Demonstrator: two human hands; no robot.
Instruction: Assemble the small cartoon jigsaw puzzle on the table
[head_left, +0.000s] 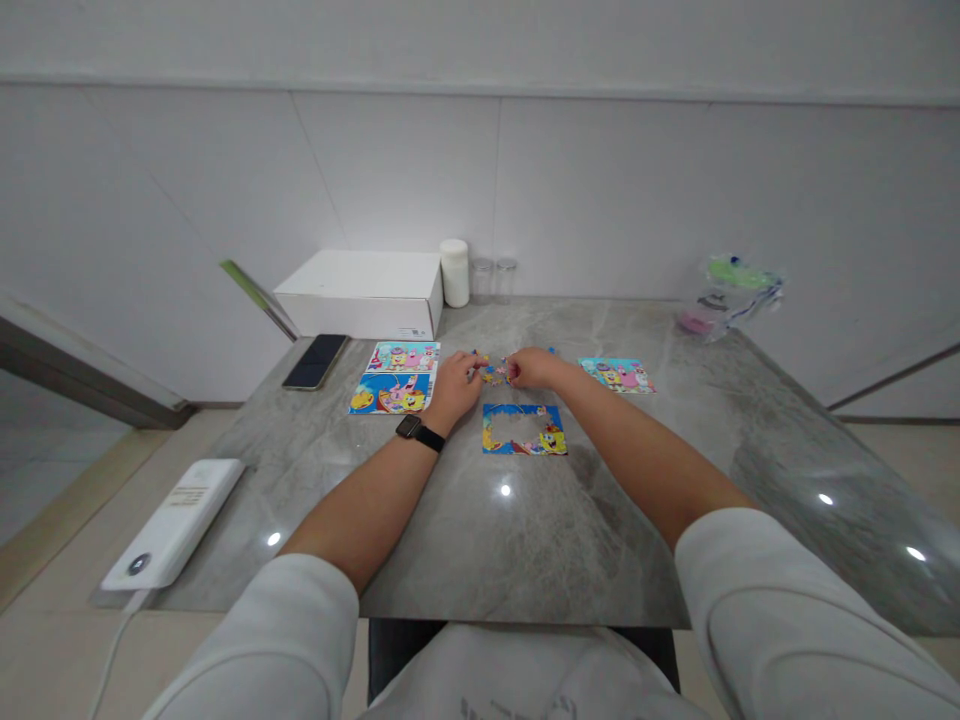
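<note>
Room, type uncertain, home or office: marbled grey tabletop [585,560], panelled wall [600,190], tiled floor [52,650].

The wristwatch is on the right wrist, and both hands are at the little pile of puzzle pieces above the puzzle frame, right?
Not quite: the head view shows the black watch on the left wrist, not the right. The rest holds: both the left hand and the right hand are at the small puzzle pieces, beyond the puzzle frame.
</note>
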